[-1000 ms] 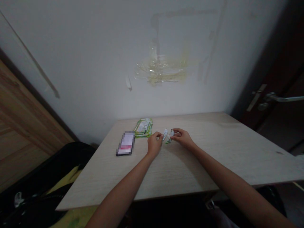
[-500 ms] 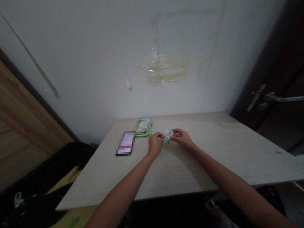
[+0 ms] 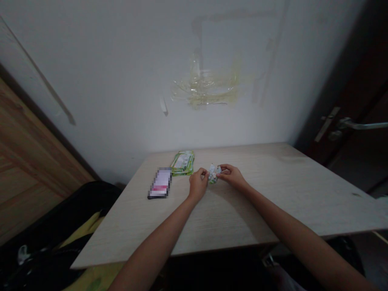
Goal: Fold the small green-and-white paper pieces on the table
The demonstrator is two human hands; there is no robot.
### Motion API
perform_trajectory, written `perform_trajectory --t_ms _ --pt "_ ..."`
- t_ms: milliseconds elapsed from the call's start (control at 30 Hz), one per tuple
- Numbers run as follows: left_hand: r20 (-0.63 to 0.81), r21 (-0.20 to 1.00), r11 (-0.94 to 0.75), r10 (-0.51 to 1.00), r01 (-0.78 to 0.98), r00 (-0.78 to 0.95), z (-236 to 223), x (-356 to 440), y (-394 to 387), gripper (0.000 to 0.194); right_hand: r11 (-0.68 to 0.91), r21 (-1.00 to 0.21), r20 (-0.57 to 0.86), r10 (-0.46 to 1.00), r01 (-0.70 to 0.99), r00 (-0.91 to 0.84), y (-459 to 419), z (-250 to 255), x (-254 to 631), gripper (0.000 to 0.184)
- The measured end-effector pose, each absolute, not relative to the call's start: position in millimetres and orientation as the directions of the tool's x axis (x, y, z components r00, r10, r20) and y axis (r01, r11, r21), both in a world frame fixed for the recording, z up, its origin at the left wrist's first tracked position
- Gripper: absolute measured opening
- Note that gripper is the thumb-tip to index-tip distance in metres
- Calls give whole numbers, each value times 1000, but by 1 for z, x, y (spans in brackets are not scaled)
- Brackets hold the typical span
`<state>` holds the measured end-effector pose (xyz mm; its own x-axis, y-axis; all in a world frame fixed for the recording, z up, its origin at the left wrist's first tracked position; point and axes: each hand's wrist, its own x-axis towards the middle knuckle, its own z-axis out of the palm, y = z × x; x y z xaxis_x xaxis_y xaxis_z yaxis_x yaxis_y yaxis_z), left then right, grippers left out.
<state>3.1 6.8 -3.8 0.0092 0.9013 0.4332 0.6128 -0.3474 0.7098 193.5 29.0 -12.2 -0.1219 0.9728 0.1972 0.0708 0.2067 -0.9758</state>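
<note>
A small crumpled or folded green-and-white wrapper [image 3: 212,173] is held between my two hands, just above the table. My left hand [image 3: 199,185] pinches its left edge with thumb and forefinger. On its right side my right hand [image 3: 232,176] grips it with closed fingertips. How the wrapper is folded is too small to make out. Behind and left of my left hand lies a stack of flat green-and-white packets [image 3: 182,162], and a phone [image 3: 160,184] with a lit, blurred screen rests beside it.
The pale wooden table [image 3: 273,202] stands against a grey-white wall [image 3: 121,81] with old tape [image 3: 209,89] on it. To the right is a dark door with a metal handle [image 3: 363,126]. Dark and yellow items [image 3: 81,230] sit below the table's left edge.
The wrapper has shifted slightly between my fingertips and looks a little differently turned. Both hands stay in nearly the same place; phone and packets have not moved.
</note>
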Motion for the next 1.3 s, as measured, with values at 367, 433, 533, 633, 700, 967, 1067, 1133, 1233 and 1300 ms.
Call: perform_trajectory --t_ms 367,433,533,633,700,967,1067,1133,1233,1300 --pt "460 683 -367 888 631 17 -6 3 7 12 216 -968 203 973 124 -111 29 -13 194 54" --pt "462 684 -368 887 630 16 -6 4 6 12 214 -970 201 973 115 -115 30 -14 194 54" --pt "470 679 -377 883 630 22 -6 4 6 12 209 -972 197 973 103 -117 30 -14 195 53" --pt "476 672 -385 879 633 30 -5 4 5 12 211 -971 199 974 110 -112 30 -15 195 53" --pt "477 667 -390 878 635 38 -4 4 4 13 214 -970 202 974 118 -106 31 -15 195 52" --pt "466 643 -399 881 654 80 -3 4 1 17 228 -958 216 973 175 -88 30 -14 195 52" --pt "464 637 -403 881 657 91 -2 4 0 17 232 -955 218 972 187 -92 29 -13 195 51" --pt "464 631 -407 880 660 100 -2 5 0 17 235 -952 221 971 196 -91 30 -12 195 50" --pt "469 621 -416 876 664 109 -2 5 0 17 235 -949 226 972 207 -70 31 -13 195 50" --pt "472 620 -418 875 664 110 -2 5 0 17 236 -950 228 972 204 -63 31 -14 195 50"
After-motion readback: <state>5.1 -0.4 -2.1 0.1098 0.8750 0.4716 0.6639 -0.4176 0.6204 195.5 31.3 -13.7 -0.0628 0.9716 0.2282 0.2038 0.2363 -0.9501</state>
